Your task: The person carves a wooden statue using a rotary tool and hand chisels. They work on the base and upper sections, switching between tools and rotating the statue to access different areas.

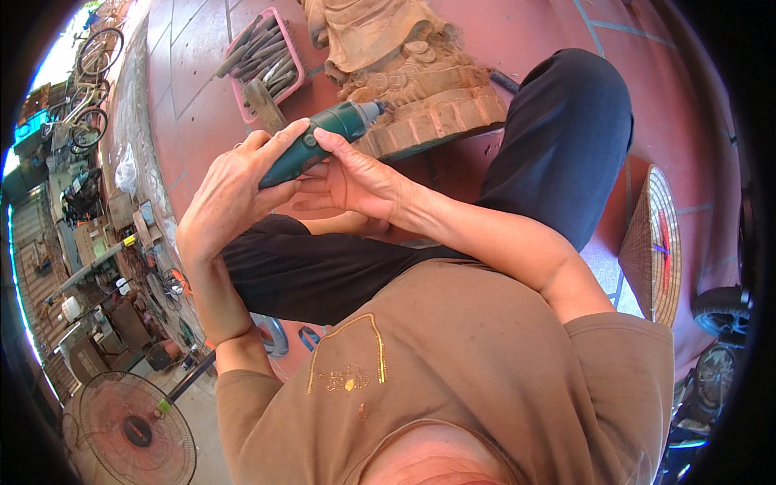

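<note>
Partly hidden: green rotary tool [323,137] in left hand [234,190], right hand [352,174]; tip unclear.

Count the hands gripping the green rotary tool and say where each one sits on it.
2. The left hand wraps the rear of the green handheld rotary tool; the right hand grips its middle from below. None appear hidden.

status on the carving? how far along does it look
Done: the wooden statue already has its shape roughed out, with carved folds and round details above the ribbed base. In hand: both hands grip the green rotary tool, left hand around the body, right hand steadying it, tip at the base's edge. Left: probably finer detailing; the surface looks raw. Chisels sit in the pink tray.
</note>
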Available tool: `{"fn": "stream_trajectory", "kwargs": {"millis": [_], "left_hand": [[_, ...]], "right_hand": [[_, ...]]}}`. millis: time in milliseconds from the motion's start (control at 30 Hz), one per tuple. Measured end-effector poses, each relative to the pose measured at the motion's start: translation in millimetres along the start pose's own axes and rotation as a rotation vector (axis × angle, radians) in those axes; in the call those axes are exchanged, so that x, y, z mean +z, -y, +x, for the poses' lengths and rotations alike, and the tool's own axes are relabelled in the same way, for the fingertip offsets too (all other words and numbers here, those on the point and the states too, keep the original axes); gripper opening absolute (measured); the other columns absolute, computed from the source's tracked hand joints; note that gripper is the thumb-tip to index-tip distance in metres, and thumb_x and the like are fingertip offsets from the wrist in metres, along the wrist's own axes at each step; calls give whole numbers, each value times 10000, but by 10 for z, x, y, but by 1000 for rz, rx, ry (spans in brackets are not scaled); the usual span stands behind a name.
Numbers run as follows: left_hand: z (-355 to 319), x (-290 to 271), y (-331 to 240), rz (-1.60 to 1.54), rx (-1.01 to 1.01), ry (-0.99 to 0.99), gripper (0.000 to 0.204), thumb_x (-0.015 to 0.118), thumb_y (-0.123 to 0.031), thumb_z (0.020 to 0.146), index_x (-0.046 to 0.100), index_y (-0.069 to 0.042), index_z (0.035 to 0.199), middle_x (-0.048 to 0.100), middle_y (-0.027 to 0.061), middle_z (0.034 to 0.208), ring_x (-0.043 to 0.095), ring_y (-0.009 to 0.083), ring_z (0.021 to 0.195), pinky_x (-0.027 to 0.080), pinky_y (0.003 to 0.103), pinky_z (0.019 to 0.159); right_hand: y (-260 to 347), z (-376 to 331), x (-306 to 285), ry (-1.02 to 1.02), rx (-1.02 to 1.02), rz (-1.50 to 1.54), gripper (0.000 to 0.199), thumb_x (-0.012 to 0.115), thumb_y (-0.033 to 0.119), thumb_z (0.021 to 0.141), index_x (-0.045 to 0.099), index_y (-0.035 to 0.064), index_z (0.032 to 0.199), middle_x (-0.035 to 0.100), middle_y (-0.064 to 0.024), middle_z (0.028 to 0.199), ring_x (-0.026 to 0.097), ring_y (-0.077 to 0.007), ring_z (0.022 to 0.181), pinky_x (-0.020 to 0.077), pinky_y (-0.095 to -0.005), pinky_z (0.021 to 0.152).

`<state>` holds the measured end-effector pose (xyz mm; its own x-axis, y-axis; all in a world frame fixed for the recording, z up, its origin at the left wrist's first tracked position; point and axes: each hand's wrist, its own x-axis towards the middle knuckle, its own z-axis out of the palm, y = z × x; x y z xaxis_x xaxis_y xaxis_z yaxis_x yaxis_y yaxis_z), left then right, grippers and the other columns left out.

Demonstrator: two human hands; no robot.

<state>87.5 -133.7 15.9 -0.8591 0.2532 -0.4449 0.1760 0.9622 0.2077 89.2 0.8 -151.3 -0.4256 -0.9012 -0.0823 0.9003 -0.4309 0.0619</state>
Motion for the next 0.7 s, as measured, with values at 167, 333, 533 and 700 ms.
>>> {"fn": "stream_trajectory", "kwargs": {"millis": [167,333,533,700], "left_hand": [[-11,27,-9,-24,-16,34,737,725,-61,741,484,-128,1434,595,179,971,623,407,868,484,446,760],[-14,43,-4,2,19,3,731,730,-71,744,489,-128,1431,587,178,950,618,402,848,482,443,756],[-31,55,47,27,73,-62,682,708,-154,798,476,-139,1439,584,173,920,617,383,799,494,442,724],[18,54,63,39,73,-65,693,702,-156,797,464,-147,1448,581,181,922,620,388,799,497,447,718]], "right_hand": [[-48,-33,-65,0,20,4,648,722,530,866,524,48,1251,636,-137,1133,643,-367,1074,495,-516,1035],[-35,-26,-139,67,53,36,584,683,492,914,499,121,1325,636,-63,1220,600,-262,1186,467,-572,1046],[-1,10,-34,28,29,-1,568,691,498,904,531,87,1262,653,-99,1142,632,-294,1116,493,-538,1030],[28,58,-36,-10,-15,18,548,693,486,906,539,79,1239,668,-120,1109,659,-290,1059,526,-522,1000]]}}
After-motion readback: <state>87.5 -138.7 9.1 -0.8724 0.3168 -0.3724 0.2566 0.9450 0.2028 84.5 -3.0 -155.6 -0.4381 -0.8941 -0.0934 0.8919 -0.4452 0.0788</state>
